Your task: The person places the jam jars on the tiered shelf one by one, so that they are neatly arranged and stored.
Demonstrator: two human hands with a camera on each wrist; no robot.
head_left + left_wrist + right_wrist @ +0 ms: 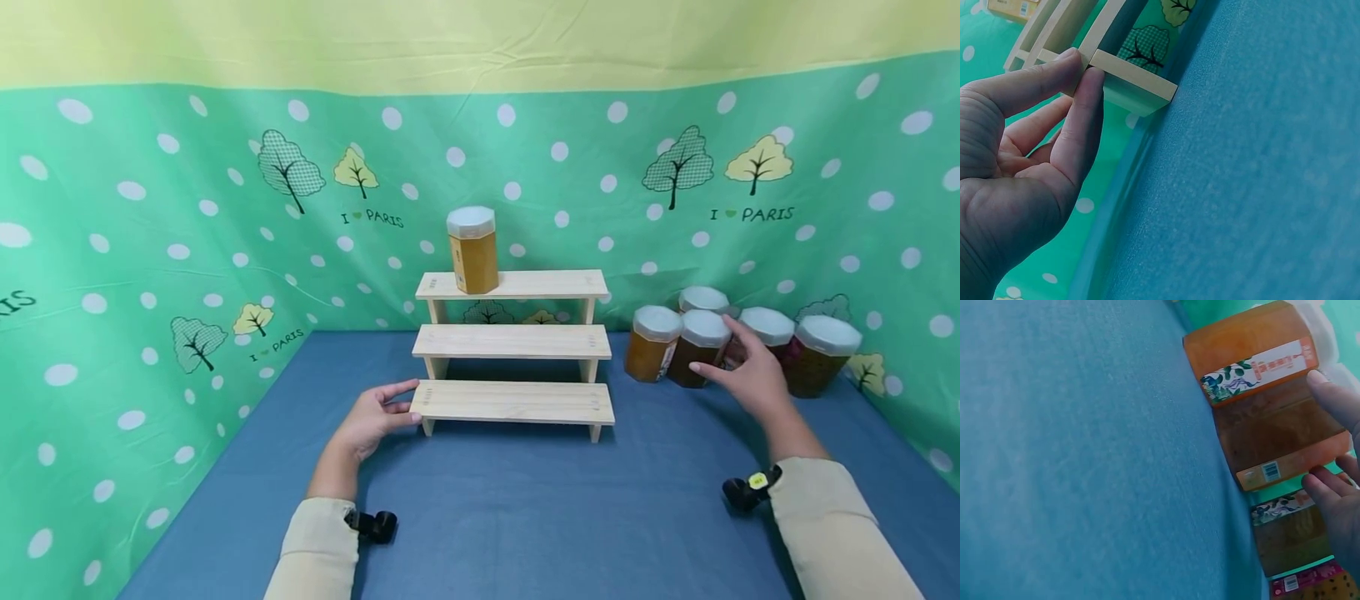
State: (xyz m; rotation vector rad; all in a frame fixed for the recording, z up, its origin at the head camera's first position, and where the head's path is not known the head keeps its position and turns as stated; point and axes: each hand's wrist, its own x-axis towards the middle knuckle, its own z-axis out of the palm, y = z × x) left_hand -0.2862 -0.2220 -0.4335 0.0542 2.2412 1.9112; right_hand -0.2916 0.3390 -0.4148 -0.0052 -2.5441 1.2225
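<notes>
A three-step wooden display stand [513,402] stands in the middle of the table. My left hand [375,421] pinches the left end of its lowest step between thumb and fingertips; the left wrist view shows the thumb [1035,81] and a finger at the board's corner. At the right, my right hand [753,375] reaches to a dark brown jar [688,358] with a white lid. Its thumb and fingers are spread, close about that jar. In the right wrist view the fingertips [1317,478] lie along the side of the brown jar [1279,434] that bears a barcode.
An amber jar [476,260] sits on the top step, left of centre. Around the brown jar stand an orange jar [648,354], another jar [703,298] behind, and two to the right, the outermost a dark jar [813,367]. A green dotted curtain [555,183] hangs behind the blue-covered table [502,517].
</notes>
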